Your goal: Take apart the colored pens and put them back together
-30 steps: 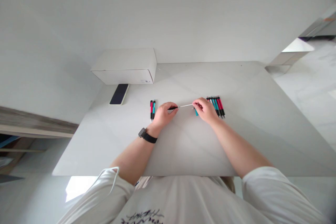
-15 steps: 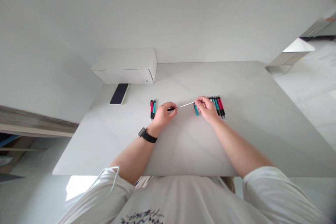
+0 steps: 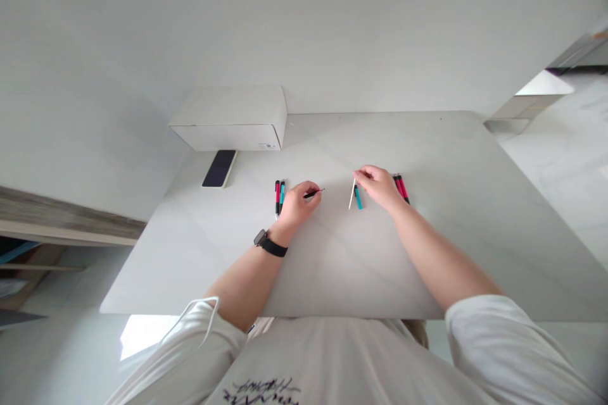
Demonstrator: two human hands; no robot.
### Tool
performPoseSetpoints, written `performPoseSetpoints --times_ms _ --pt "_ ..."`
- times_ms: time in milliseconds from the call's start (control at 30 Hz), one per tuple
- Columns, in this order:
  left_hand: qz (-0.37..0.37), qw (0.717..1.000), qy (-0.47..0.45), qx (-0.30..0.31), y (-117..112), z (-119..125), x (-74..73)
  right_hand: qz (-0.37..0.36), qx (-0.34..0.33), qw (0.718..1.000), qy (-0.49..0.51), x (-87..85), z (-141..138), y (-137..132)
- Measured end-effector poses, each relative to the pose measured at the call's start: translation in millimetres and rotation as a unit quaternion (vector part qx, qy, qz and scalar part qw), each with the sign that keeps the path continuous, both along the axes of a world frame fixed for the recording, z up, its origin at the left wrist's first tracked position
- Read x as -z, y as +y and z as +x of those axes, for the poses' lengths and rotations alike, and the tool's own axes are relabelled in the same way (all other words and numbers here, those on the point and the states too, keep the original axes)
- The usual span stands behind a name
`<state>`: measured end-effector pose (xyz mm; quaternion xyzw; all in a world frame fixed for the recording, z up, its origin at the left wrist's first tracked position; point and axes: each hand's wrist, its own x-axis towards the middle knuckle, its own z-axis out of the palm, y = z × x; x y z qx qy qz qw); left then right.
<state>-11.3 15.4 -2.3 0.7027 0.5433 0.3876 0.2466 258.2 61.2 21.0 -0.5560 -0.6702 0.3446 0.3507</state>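
My left hand is closed around a black pen part whose tip points right. My right hand pinches a thin white refill that hangs down and left from its fingers, beside a teal pen piece lying on the white table. A red pen and a teal pen lie side by side just left of my left hand. Behind my right hand lies a row of pens, mostly hidden by it.
A white cardboard box stands at the back left of the table against the wall. A dark phone lies flat in front of it. A black watch is on my left wrist.
The white refill has come out of the black part in my left hand. It now hangs from my right hand alone, and the two hands have drawn apart.
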Motion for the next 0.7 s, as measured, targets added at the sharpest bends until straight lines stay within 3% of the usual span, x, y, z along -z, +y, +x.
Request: performPoseSetpoints --times_ms 133,267,567,700 --pt "0.002 1.0 0.004 0.0 0 0 -0.3 -0.033 -0.041 0.982 -0.183 -2.1 -16 19" --pt "0.0 1.0 0.005 0.002 0 0 -0.3 -0.025 -0.04 0.959 -0.279 2.0 -32 39" --pt "-0.006 1.0 0.001 0.0 1 1 -0.3 -0.021 -0.047 0.939 -0.34 18.4 -38 56" --pt "-0.006 1.0 0.004 0.001 0 1 -0.1 -0.024 -0.047 0.938 -0.342 15.6 -36 54"
